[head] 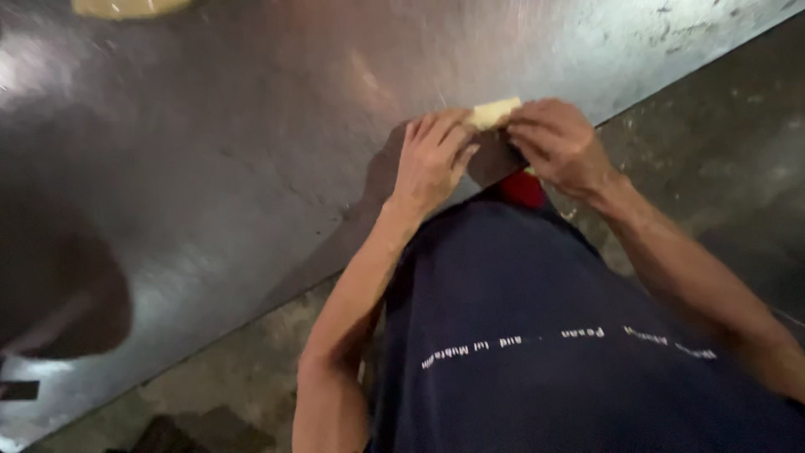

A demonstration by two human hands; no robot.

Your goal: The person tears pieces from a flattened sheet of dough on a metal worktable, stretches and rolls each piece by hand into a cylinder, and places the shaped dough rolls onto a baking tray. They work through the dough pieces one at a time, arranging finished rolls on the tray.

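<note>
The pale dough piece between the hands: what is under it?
Under the pale dough piece lies the shiny metal table, near its edge. The left hand and right hand pinch its ends, and their fingers cover whether it touches the metal.

This looks like a commercial food-preparation room, a bakery or a back kitchen, more than a home. The main sign is the desk (251, 126): a broad sheet of bare stainless steel, scuffed and dulled, with pale smears and specks near its far corner, as flour or dough would leave. A flat mass of pale dough (130, 7) lies at its far edge, cut off by the frame. Beside the desk runs a rough, stained concrete floor (721, 143), worn and grey. The frame is blurred and dim, so the pale mass is probably dough, though it cannot be made out for certain.
</note>
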